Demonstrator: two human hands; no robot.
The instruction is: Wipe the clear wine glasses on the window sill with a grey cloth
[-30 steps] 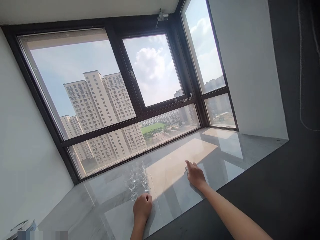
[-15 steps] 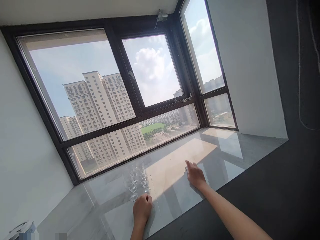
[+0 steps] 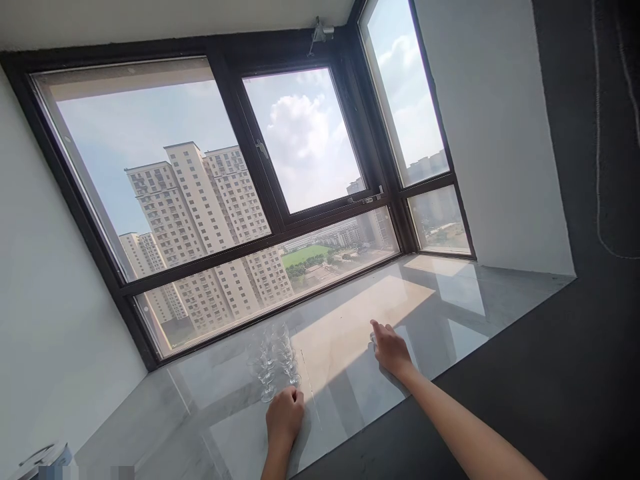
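Observation:
Several clear stemmed glasses (image 3: pixel 274 357) stand grouped on the glossy window ledge (image 3: pixel 240 433), close to the window. Just in front of them my left hand (image 3: pixel 285 412) rests on the ledge as a closed fist, with no object showing in it. Further right, my right hand (image 3: pixel 391 348) lies low over the ledge at the edge of the sunlit patch. Its fingers are curled, and the thumb side points toward the window. A small pale, see-through bit shows at its fingertips; the hand hides the rest, so its kind is unclear.
A dark-framed window (image 3: pixel 280 233) borders the ledge at the back, with a handle (image 3: pixel 262 149) on its middle pane. White walls (image 3: pixel 45 313) close in both sides. At the lower left corner sits a partly cropped white and blue item (image 3: pixel 57 455). The ledge's front edge drops to a dark area.

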